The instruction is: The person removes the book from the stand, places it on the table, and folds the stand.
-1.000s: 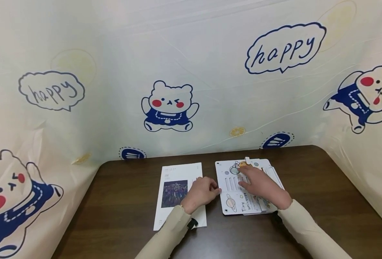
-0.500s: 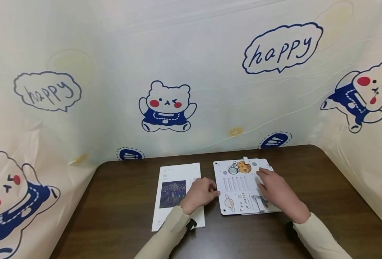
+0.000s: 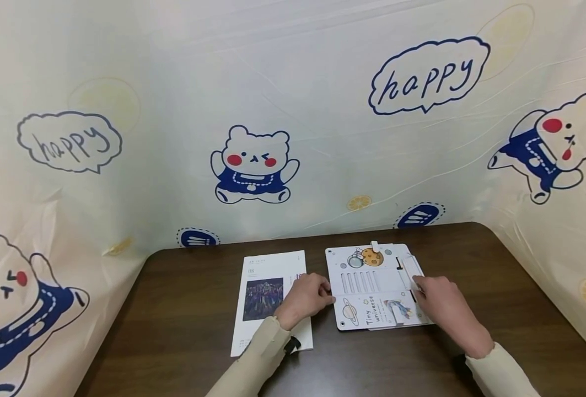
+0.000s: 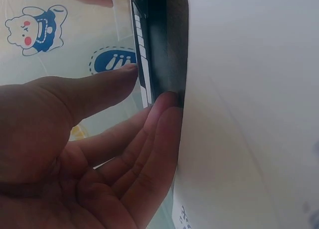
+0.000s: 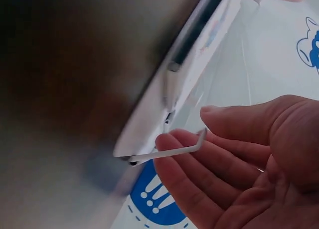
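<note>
A white folding book stand (image 3: 359,286) with a cartoon planet, an astronaut and "Tiny universe" lettering lies flat on the dark wooden table. My left hand (image 3: 305,298) rests over the booklet's right side and holds the stand's left edge between thumb and fingers. At the stand's right side my right hand (image 3: 444,303) touches a clear-white flap (image 3: 410,271). In the right wrist view a thin white bracket (image 5: 174,152) sticks out in front of the fingers (image 5: 192,176), with the thumb above and apart from it. Dark slots show beside the flap.
A white booklet (image 3: 250,336) with a dark purple picture lies left of the stand, partly beneath my left wrist. The brown table (image 3: 173,320) ends at a curtain (image 3: 173,204) printed with bears and "happy" bubbles. A small white clip (image 3: 374,246) sits on the stand's far edge.
My right hand has moved right, off the stand's printed face to the flap at its right side, uncovering the planet and rainbow pictures. My left hand has stayed at the left edge.
</note>
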Available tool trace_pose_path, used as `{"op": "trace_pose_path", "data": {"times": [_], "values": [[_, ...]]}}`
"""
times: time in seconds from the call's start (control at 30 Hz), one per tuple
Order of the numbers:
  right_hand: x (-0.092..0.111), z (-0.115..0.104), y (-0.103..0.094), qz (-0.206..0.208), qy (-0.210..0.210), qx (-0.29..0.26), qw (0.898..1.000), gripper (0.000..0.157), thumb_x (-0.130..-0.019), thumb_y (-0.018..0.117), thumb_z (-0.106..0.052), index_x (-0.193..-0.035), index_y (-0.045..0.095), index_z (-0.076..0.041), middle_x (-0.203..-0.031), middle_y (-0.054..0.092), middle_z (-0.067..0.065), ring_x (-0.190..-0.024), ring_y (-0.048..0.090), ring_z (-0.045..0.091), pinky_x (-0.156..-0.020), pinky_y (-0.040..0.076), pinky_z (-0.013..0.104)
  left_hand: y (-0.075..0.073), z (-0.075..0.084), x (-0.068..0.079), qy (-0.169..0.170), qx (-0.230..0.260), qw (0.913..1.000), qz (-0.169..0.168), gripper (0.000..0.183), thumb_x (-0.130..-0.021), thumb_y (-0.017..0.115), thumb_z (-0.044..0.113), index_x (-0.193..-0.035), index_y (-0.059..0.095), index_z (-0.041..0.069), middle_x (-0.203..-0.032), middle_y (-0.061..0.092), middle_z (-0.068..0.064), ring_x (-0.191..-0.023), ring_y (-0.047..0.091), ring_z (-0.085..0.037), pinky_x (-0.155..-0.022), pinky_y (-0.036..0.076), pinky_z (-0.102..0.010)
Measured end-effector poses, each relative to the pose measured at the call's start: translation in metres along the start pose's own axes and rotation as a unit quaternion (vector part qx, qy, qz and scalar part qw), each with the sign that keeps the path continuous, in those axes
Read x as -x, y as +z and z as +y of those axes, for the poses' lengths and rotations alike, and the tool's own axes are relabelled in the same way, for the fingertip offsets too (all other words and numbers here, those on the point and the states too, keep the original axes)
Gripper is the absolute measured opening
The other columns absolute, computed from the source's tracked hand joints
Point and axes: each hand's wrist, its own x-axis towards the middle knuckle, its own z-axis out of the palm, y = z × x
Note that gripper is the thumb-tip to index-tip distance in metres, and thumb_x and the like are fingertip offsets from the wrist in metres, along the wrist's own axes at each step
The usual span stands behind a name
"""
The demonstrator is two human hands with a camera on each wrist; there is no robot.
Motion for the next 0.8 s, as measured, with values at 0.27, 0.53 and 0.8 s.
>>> {"op": "trace_pose_path", "data": {"times": [0.27, 0.53, 0.8], "values": [[0.0059, 0.0059, 0.0019, 0.026, -0.009, 0.0, 1.0, 0.023, -0.088, 0.077, -0.003, -0.11, 0.078, 0.002, -0.069, 0.068, 0.008, -0.06, 0.045, 0.017, -0.054, 0.036, 0.03, -0.0008, 0.0013, 0.0006, 0.002, 0.006, 1.0, 0.001, 0.019, -0.09, 0.081, 0.013, -0.1, 0.075, -0.002, -0.08, 0.074, -0.006, -0.063, 0.059, -0.007, -0.06, 0.049, -0.024], [0.0033, 0.0066, 0.0021, 0.041, -0.018, 0.018, 0.999, 0.017, -0.086, 0.079, -0.004, -0.103, 0.082, -0.002, -0.087, 0.077, 0.019, -0.063, 0.053, 0.018, -0.056, 0.044, 0.036, -0.0009, 0.0009, -0.0002, 0.002, 0.003, 1.0, 0.001, 0.018, -0.09, 0.08, 0.013, -0.1, 0.075, -0.002, -0.08, 0.074, -0.007, -0.063, 0.059, -0.007, -0.061, 0.049, -0.024], [0.0016, 0.0042, 0.0012, 0.031, -0.011, 0.024, 0.999, 0.018, -0.086, 0.079, -0.004, -0.103, 0.082, -0.002, -0.094, 0.077, 0.022, -0.067, 0.059, 0.02, -0.058, 0.051, 0.043, -0.0009, 0.0014, -0.001, -0.004, 0.003, 1.0, -0.002, 0.018, -0.092, 0.078, 0.014, -0.102, 0.075, -0.001, -0.082, 0.075, -0.007, -0.063, 0.058, -0.007, -0.061, 0.048, -0.024]]}}
